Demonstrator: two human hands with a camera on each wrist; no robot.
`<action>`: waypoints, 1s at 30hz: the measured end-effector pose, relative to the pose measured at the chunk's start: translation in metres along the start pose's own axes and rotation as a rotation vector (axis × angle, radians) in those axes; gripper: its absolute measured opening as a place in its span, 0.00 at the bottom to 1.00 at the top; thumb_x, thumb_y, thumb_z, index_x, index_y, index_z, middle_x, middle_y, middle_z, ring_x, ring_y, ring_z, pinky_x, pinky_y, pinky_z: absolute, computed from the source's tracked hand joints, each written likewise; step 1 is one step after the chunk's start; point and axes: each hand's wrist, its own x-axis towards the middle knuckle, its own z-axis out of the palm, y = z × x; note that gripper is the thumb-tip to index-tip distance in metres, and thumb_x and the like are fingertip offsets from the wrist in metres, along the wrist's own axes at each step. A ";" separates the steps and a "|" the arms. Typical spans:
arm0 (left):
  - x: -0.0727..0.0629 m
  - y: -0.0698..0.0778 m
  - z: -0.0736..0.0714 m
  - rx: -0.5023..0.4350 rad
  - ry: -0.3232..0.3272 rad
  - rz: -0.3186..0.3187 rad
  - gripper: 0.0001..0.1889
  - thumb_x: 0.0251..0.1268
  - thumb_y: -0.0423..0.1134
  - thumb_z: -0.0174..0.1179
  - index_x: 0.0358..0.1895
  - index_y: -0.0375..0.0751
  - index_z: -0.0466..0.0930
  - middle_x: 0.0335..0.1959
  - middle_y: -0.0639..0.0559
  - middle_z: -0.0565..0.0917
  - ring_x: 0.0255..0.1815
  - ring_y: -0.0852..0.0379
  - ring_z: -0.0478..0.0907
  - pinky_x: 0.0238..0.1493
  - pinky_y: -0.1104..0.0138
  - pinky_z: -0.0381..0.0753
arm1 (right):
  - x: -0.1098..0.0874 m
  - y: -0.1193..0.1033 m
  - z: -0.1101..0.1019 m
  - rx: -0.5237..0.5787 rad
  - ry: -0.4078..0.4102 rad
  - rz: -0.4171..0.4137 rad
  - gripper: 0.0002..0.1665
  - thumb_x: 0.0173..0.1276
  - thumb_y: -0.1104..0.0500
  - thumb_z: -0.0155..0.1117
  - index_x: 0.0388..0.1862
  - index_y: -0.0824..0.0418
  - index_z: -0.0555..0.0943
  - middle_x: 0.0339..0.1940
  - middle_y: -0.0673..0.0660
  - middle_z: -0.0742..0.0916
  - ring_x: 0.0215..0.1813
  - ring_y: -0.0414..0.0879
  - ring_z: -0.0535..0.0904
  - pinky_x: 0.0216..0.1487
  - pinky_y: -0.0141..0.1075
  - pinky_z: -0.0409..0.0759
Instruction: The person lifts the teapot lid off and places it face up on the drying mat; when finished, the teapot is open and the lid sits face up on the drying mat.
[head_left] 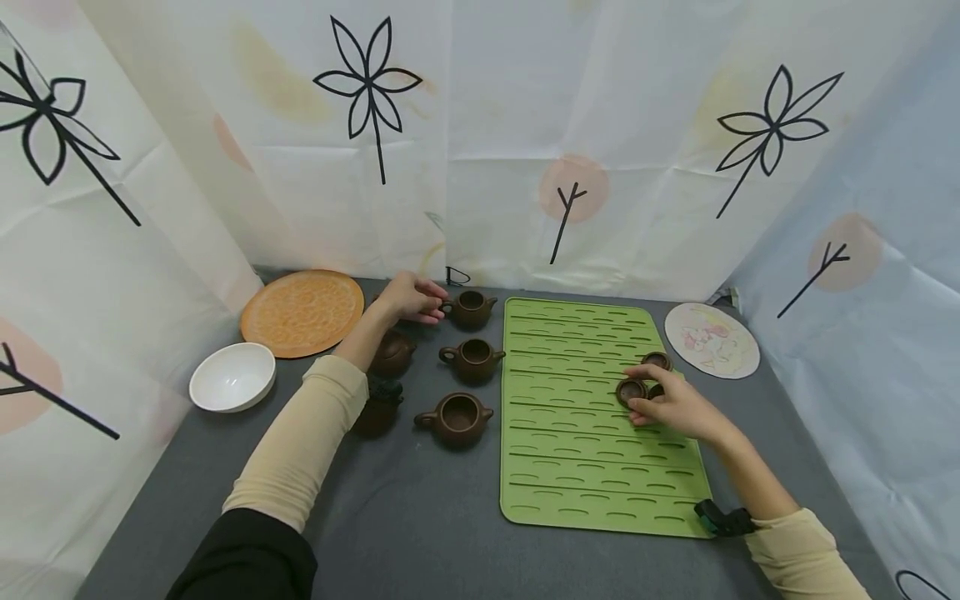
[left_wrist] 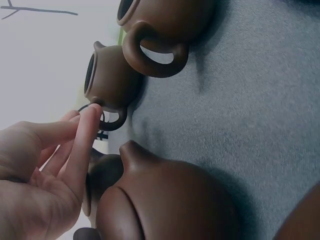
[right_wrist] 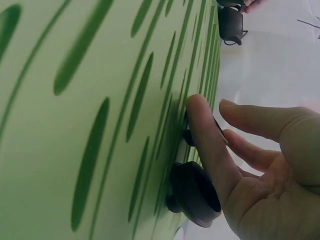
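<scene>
In the head view my left hand (head_left: 411, 298) reaches to the far end of the teapots. Its thumb and fingertips pinch the handle of the farthest lidless brown clay teapot (head_left: 471, 308), which stands on the table; part of the handle is hidden by the thumb in the left wrist view. On the green mat, my right hand (head_left: 675, 406) holds a small round brown lid (head_left: 632, 392) between thumb and fingers, hollow side up. A second lid (right_wrist: 194, 195) lies knob down beside the fingers. Another lid (head_left: 656, 392) is partly covered by the hand.
Two more lidless teapots (head_left: 476, 360) (head_left: 459, 419) stand nearer me. Lidded teapots (head_left: 393, 354) line up left of them, partly behind the left arm. A white bowl (head_left: 232, 377) and round orange mat (head_left: 303, 313) lie left; the ribbed green mat (head_left: 570, 467) and a pale disc (head_left: 712, 341) lie right.
</scene>
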 end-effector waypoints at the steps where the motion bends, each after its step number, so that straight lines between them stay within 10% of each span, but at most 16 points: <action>1: 0.000 0.000 0.000 0.001 -0.003 0.001 0.18 0.83 0.29 0.57 0.69 0.29 0.81 0.69 0.26 0.80 0.41 0.56 0.92 0.60 0.53 0.93 | -0.001 -0.001 -0.001 -0.011 -0.003 0.000 0.37 0.82 0.69 0.61 0.83 0.76 0.60 0.75 0.84 0.68 0.46 0.51 0.94 0.48 0.40 0.95; 16: -0.021 0.001 -0.032 0.020 -0.013 0.089 0.19 0.84 0.31 0.57 0.71 0.28 0.80 0.69 0.28 0.81 0.47 0.54 0.92 0.55 0.59 0.95 | 0.003 -0.032 -0.015 -0.018 -0.010 -0.096 0.33 0.84 0.70 0.57 0.81 0.79 0.61 0.65 0.85 0.76 0.48 0.48 0.93 0.52 0.43 0.95; 30: -0.038 -0.015 -0.068 0.059 0.117 0.050 0.19 0.84 0.33 0.57 0.69 0.23 0.79 0.67 0.26 0.80 0.45 0.55 0.87 0.37 0.74 0.90 | 0.080 -0.096 0.018 -0.004 0.000 -0.209 0.26 0.85 0.67 0.57 0.78 0.70 0.70 0.77 0.73 0.75 0.50 0.54 0.92 0.56 0.48 0.94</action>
